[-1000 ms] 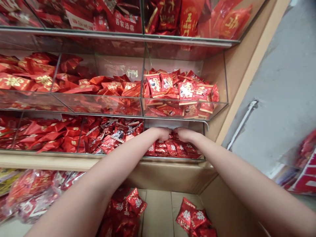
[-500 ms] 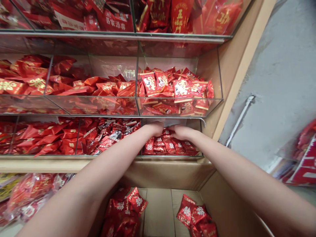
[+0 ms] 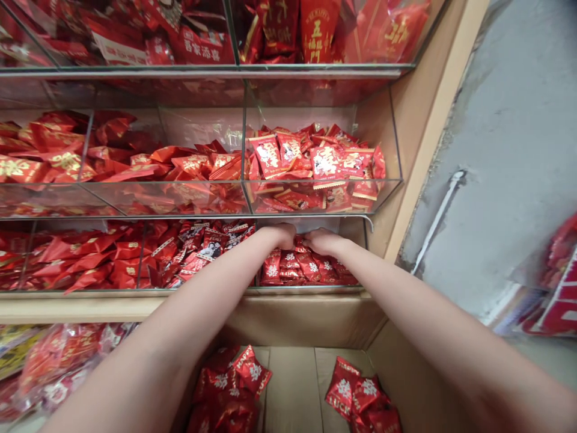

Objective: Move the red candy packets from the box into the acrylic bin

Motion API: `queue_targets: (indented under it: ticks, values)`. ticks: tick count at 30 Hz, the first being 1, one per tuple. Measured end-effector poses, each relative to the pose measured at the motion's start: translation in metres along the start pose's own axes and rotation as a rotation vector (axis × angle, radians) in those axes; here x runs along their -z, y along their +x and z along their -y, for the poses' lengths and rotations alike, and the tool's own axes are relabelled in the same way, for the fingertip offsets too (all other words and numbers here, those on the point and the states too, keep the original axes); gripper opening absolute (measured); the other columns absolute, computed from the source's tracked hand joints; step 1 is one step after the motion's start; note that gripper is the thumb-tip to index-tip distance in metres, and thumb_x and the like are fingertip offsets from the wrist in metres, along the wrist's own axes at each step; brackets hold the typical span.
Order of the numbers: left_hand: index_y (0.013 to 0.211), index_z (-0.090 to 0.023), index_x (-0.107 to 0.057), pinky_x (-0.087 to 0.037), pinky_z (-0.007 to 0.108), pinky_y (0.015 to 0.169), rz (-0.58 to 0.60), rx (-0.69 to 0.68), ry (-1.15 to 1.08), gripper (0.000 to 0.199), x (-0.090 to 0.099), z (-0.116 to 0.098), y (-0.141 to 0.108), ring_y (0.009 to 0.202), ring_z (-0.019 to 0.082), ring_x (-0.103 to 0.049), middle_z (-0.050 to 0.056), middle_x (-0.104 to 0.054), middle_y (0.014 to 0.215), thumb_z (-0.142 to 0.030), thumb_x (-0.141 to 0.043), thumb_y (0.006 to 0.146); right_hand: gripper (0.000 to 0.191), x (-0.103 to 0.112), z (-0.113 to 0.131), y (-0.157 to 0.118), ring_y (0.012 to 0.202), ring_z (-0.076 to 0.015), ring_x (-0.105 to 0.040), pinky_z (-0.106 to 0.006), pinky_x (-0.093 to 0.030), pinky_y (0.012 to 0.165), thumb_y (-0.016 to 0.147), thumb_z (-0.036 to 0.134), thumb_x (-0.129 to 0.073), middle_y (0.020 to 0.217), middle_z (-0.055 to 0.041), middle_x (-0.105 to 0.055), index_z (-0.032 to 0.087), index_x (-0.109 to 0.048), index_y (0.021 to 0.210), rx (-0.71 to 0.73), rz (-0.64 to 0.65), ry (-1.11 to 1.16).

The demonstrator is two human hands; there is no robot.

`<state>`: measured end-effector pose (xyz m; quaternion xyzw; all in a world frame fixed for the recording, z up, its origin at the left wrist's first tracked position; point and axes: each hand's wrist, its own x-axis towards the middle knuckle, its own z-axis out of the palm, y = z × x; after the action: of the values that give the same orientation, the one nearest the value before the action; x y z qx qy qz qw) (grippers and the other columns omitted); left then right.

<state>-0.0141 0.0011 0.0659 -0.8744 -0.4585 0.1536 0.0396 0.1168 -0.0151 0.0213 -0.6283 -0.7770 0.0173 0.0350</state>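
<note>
My left hand (image 3: 285, 236) and my right hand (image 3: 322, 242) reach close together into the lower right compartment of the shelf, over shiny red candy packets (image 3: 311, 266) with silver characters. Between my hands lies a red packet (image 3: 300, 243), and my right fingertips press on it. The left fingers curl downward and their tips are hidden behind the hand, so what they hold does not show. Below my arms stands an open cardboard box (image 3: 291, 385). Matching packets lie inside it, one pile (image 3: 225, 391) at the left and a smaller one (image 3: 358, 394) at the right.
Clear dividers separate the bins. Red-and-gold packets (image 3: 324, 159) fill the bin above my hands, under a glass shelf edge (image 3: 315, 213). Black-and-white printed packets (image 3: 211, 243) are to the left. Plastic-wrapped goods (image 3: 63, 355) lie lower left. A wooden side panel (image 3: 421, 138) and grey wall (image 3: 518, 150) bound the right.
My right hand has moved slightly left, nearer my left hand. The view has shifted a little. The packets in the box look unchanged.
</note>
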Motion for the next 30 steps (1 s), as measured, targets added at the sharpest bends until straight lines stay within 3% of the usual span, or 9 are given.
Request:
queue_targets:
  ticks: [18, 30]
  values:
    - [0.103, -0.013, -0.053, -0.046, 0.038, 0.076, 0.062, -0.023, -0.045, 0.029, 0.007, 0.014, 0.019, 0.091, 0.019, -0.054, 0.006, -0.054, 0.104, -0.033, -0.048, 0.082, 0.032, 0.007, 0.002, -0.01, 0.097, -0.0192, -0.053, -0.041, -0.042, 0.083, 0.084, 0.036, -0.046, 0.113, -0.0081, -0.053, 0.017, -0.052, 0.109, 0.036, 0.027, -0.01]
    - [0.108, -0.014, -0.05, -0.046, 0.038, 0.077, -0.046, 0.072, -0.044, 0.029, -0.002, 0.009, 0.014, 0.092, 0.018, -0.053, 0.008, -0.052, 0.108, -0.03, -0.047, 0.083, 0.029, 0.003, 0.002, -0.006, 0.093, -0.0181, -0.054, -0.04, -0.043, 0.08, 0.085, 0.035, -0.044, 0.106, -0.0074, -0.056, 0.015, -0.054, 0.104, 0.011, -0.096, -0.063]
